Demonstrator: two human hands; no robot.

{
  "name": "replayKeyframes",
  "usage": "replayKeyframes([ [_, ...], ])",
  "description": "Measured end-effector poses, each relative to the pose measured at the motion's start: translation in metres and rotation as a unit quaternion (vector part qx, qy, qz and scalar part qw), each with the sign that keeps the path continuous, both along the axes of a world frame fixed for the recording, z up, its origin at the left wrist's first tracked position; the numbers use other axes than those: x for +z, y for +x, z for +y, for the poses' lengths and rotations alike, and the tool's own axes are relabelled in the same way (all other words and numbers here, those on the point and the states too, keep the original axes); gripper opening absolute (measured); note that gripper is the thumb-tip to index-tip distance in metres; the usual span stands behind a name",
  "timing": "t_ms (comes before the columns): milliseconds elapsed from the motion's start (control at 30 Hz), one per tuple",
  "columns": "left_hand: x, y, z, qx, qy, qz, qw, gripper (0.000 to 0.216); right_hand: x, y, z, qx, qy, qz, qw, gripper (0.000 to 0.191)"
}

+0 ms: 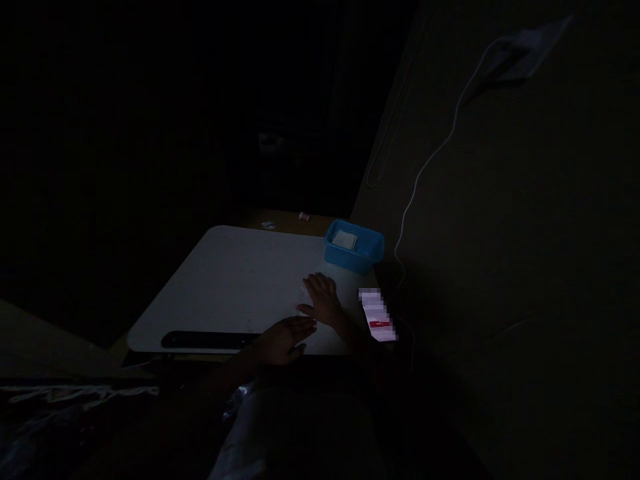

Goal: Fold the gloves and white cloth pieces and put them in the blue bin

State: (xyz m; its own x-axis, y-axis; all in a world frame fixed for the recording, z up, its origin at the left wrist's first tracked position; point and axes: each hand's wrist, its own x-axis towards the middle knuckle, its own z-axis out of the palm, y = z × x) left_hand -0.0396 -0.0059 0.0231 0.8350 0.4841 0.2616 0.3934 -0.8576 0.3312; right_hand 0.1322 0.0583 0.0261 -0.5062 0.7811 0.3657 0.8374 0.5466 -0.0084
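Note:
My right hand (323, 300) lies on the white board (240, 273) with its fingers stretched out. Partly under that hand is a thin, pale, flat piece (303, 297), perhaps paper or cloth; the dim light hides its kind. Close by, my left hand (285, 341) reaches in from the board's front edge, fingers extended and thumb apart. Its fingertips come near the right hand and the pale piece; I cannot tell if they touch it. A blue plastic basket (353, 259) stands at the board's far right corner, with a stack of white folded pieces (345, 240) inside.
A lit phone (379, 317) lies right of the board. A white cable (417, 180) runs down the wall from a socket (530, 50). Behind the board are a small pinkish-white item (305, 217) and a crumpled scrap (268, 225). A dark strip (207, 340) lines the front edge.

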Motion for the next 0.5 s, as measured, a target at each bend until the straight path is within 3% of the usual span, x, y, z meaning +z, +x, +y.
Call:
replayKeyframes([
  [133, 0.003, 0.0, 0.0, 0.002, 0.003, 0.007, 1.0, 0.049, -0.001, 0.0, 0.009, -0.024, -0.005, 0.005, 1.0, 0.071],
  [367, 0.006, 0.001, -0.001, 0.008, 0.013, 0.025, 1.0, 0.048, 0.0, 0.004, 0.039, -0.133, -0.018, 0.025, 0.991, 0.061],
  [500, 0.005, 0.001, 0.0, 0.007, 0.003, 0.027, 1.0, 0.048, 0.004, 0.002, 0.031, -0.111, -0.004, 0.027, 0.993, 0.051],
])
